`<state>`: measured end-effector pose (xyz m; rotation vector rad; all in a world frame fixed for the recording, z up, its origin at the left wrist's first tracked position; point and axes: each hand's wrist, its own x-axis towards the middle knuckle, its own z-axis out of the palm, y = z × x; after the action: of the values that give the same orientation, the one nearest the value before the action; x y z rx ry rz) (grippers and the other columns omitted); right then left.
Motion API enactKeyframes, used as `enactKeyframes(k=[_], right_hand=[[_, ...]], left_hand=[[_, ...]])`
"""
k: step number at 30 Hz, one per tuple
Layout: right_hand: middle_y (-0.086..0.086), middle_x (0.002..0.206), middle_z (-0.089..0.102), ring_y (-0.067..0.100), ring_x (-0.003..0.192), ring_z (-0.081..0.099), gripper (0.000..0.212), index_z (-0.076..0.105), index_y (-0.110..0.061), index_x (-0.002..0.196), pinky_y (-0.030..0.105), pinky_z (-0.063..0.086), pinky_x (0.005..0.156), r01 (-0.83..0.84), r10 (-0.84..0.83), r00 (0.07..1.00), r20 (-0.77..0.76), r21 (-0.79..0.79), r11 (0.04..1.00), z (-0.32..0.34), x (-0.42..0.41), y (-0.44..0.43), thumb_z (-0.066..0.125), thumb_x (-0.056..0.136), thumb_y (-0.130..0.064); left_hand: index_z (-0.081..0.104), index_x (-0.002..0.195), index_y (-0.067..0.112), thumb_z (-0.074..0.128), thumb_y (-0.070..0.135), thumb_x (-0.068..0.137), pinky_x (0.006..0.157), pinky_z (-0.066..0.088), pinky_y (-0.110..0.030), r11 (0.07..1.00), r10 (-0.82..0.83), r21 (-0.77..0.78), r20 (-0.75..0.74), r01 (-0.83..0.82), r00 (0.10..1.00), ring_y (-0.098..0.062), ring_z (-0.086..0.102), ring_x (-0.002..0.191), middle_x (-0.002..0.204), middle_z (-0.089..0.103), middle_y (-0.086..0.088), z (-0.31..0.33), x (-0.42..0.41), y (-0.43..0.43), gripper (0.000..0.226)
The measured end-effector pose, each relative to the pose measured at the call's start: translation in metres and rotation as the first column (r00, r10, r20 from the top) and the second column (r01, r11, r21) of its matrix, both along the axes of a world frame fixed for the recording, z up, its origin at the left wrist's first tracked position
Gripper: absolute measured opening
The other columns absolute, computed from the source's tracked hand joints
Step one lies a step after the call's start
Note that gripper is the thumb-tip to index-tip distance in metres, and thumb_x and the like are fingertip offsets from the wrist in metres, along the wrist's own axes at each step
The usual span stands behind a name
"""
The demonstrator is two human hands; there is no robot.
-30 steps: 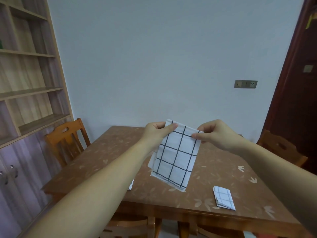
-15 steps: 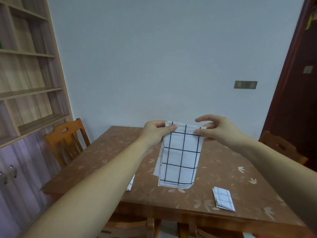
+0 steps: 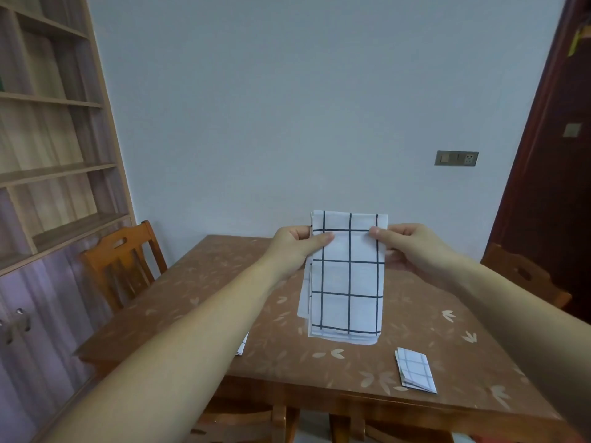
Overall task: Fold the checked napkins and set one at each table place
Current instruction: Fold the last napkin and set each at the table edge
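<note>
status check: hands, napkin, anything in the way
Left hand and right hand both pinch the checked napkin near its top, held above the table. One folded napkin already lies near the right edge. Path down looks free.

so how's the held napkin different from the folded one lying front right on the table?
Pose: the held napkin hangs upright, pinched near its top by the left hand and right hand; the folded napkin lies flat on the table. Fold: the held napkin is a long strip, the folded napkin a more compact packet. Shared: white with dark checks.
</note>
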<state>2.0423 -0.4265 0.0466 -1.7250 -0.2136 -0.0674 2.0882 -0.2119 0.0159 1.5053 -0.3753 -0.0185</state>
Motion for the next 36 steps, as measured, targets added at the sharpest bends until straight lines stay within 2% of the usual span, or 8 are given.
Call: enactKeyframes(k=[5, 10, 13, 16, 19, 25, 31, 36], right_hand=[[-0.009, 0.041, 0.046, 0.011, 0.041, 0.044, 0.055, 0.058, -0.023, 0.038, 0.020, 0.034, 0.045, 0.054, -0.038, 0.996, 0.078, -0.206, 0.977, -0.004, -0.008, 0.005, 0.065, 0.092, -0.020], [-0.006, 0.036, 0.043, 0.010, 0.035, 0.038, 0.052, 0.060, -0.022, 0.040, 0.020, 0.028, 0.042, 0.105, -0.079, 0.989, 0.126, -0.216, 0.971, -0.001, -0.007, 0.006, 0.066, 0.092, -0.020], [-0.003, 0.040, 0.049, 0.011, 0.036, 0.040, 0.037, 0.062, -0.016, 0.054, 0.019, 0.030, 0.041, 0.147, -0.117, 0.980, 0.160, -0.194, 0.970, -0.001, -0.005, 0.001, 0.067, 0.090, -0.021], [0.002, 0.048, 0.053, 0.013, 0.041, 0.044, 0.031, 0.066, -0.009, 0.065, 0.021, 0.034, 0.045, 0.150, -0.134, 0.983, 0.126, -0.130, 0.980, -0.004, -0.005, -0.001, 0.066, 0.091, -0.026], [0.004, 0.061, 0.060, 0.013, 0.051, 0.050, 0.036, 0.067, -0.008, 0.075, 0.025, 0.039, 0.055, 0.031, -0.034, 0.999, -0.028, -0.125, 0.992, -0.008, -0.009, 0.003, 0.060, 0.093, -0.039], [-0.002, 0.046, 0.054, 0.010, 0.041, 0.043, 0.045, 0.062, -0.018, 0.048, 0.018, 0.038, 0.045, -0.098, 0.082, 0.993, -0.082, -0.208, 0.973, -0.011, -0.016, 0.004, 0.063, 0.093, -0.019], [0.017, 0.072, 0.069, 0.021, 0.055, 0.059, 0.025, 0.072, -0.004, 0.080, 0.023, 0.047, 0.050, -0.173, 0.143, 0.979, -0.149, -0.212, 0.962, -0.015, -0.018, 0.004, 0.064, 0.090, -0.026], [0.014, 0.062, 0.062, 0.016, 0.044, 0.052, 0.031, 0.066, 0.010, 0.090, 0.022, 0.043, 0.046, -0.192, 0.142, 0.969, -0.204, -0.252, 0.949, -0.017, -0.016, 0.002, 0.069, 0.088, -0.021]], left_hand=[[0.072, 0.072, 0.016, 0.073, 0.020, 0.087, 0.085, 0.052, -0.039, 0.998, 0.061, 0.029, 0.078, -0.063, 0.995, -0.021, 0.060, 0.080, 0.084, 0.065, -0.012, -0.004, 0.001, 0.000, 0.016], [0.053, 0.072, 0.011, 0.069, 0.062, 0.078, 0.063, 0.036, -0.029, 0.983, 0.090, 0.156, 0.079, -0.101, 0.993, -0.015, 0.041, 0.063, 0.068, 0.042, -0.002, -0.007, 0.003, -0.001, 0.054], [0.063, 0.082, 0.001, 0.074, 0.071, 0.063, 0.077, 0.049, -0.035, 0.961, 0.012, 0.277, 0.017, -0.016, 1.000, -0.018, 0.058, 0.072, 0.079, 0.062, -0.006, -0.011, 0.000, 0.002, 0.074], [0.073, 0.094, 0.002, 0.074, 0.037, 0.084, 0.080, 0.058, -0.033, 0.977, -0.021, 0.213, 0.025, 0.015, 0.999, -0.020, 0.071, 0.081, 0.093, 0.075, -0.010, -0.009, -0.004, 0.002, 0.036], [0.074, 0.089, 0.012, 0.071, 0.029, 0.088, 0.079, 0.059, -0.034, 0.989, 0.012, 0.145, 0.065, -0.021, 0.998, -0.019, 0.072, 0.081, 0.090, 0.076, -0.006, -0.008, -0.005, 0.000, 0.017], [0.076, 0.088, 0.026, 0.073, 0.066, 0.061, 0.081, 0.048, -0.043, 0.984, 0.057, 0.160, 0.098, -0.072, 0.994, -0.022, 0.054, 0.080, 0.087, 0.060, -0.009, -0.011, -0.002, 0.000, 0.048], [0.075, 0.084, 0.018, 0.070, 0.033, 0.088, 0.077, 0.056, -0.030, 0.988, 0.109, 0.099, 0.087, -0.117, 0.990, -0.018, 0.071, 0.076, 0.082, 0.075, -0.002, -0.010, -0.005, 0.002, 0.016], [0.076, 0.081, 0.022, 0.069, 0.035, 0.089, 0.086, 0.054, -0.049, 0.987, 0.130, 0.086, 0.100, -0.139, 0.986, -0.035, 0.067, 0.078, 0.093, 0.075, -0.019, -0.008, -0.005, 0.003, 0.016]])
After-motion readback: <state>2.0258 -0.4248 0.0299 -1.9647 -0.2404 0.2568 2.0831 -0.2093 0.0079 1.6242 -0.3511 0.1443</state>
